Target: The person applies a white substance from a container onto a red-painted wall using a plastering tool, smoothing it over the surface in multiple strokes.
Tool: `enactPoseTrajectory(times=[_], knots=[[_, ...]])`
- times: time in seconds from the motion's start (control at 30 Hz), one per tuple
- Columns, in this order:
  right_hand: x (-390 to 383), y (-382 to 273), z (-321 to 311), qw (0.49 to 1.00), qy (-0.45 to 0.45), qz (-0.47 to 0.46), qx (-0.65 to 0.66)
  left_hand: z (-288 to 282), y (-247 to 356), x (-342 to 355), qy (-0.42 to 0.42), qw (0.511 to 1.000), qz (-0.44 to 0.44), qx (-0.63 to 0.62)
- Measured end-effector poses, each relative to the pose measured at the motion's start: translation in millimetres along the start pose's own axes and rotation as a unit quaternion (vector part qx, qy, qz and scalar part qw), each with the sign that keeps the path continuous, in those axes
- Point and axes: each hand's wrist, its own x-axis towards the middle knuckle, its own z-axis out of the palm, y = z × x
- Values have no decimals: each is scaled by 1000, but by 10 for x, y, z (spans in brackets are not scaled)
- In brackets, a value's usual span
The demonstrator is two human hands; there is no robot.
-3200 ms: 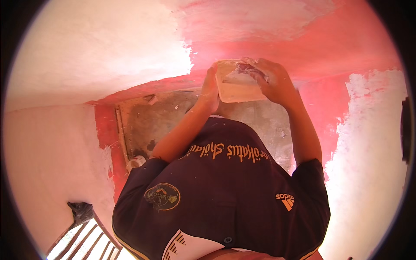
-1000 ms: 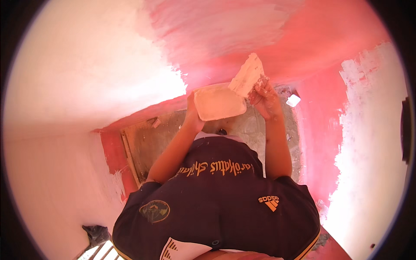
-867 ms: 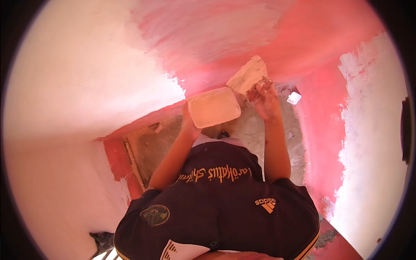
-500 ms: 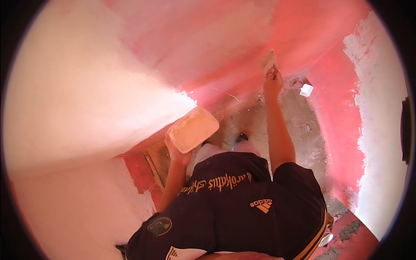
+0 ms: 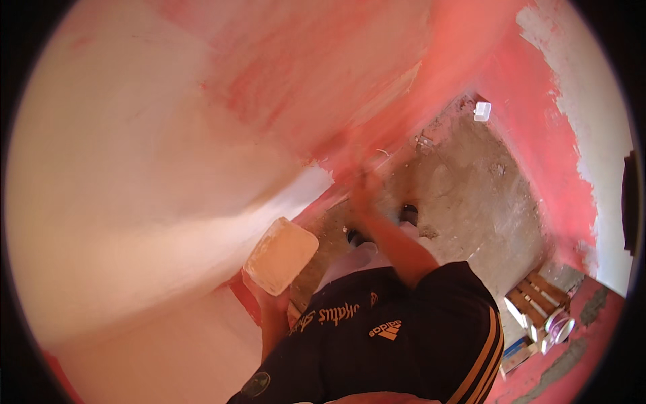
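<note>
My left hand is closed round the lower edge of a rectangular, round-cornered tub, which has a pale, smeared face. The tub is tilted near the pale wall, to the left of my legs. In front of my body, my right hand is smeared by motion, close to the foot of the red, partly coated wall. The putty knife seen in it half a second ago is lost in the blur. Streaky pale coating covers part of the red wall above it.
A small white plastic container is on the floor in the far corner. On the right stands another red and white wall. A wooden slatted piece and a white bucket are at the lower right. The concrete floor is stained.
My right hand has swept from the far right down and left, toward my left hand. The tub is lower and slightly left in view. My view has turned, showing the bucket and slatted wood more.
</note>
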Motion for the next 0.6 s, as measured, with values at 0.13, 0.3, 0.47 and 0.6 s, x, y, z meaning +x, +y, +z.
enactPoseTrajectory(times=[0.13,0.3,0.47,0.6], knots=[[1286,-264,-613,959,270,-29,-83,-361,13,-10,30,974,-93,-202],[2316,-457,-936,919,322,-197,-111,-492,-82,174,-23,973,-127,-189],[421,-236,451,974,141,-98,-146,-534,83,162,1,966,-173,-194],[-601,-13,551,993,-13,-77,-86,-509,136,209,18,963,-176,-201]])
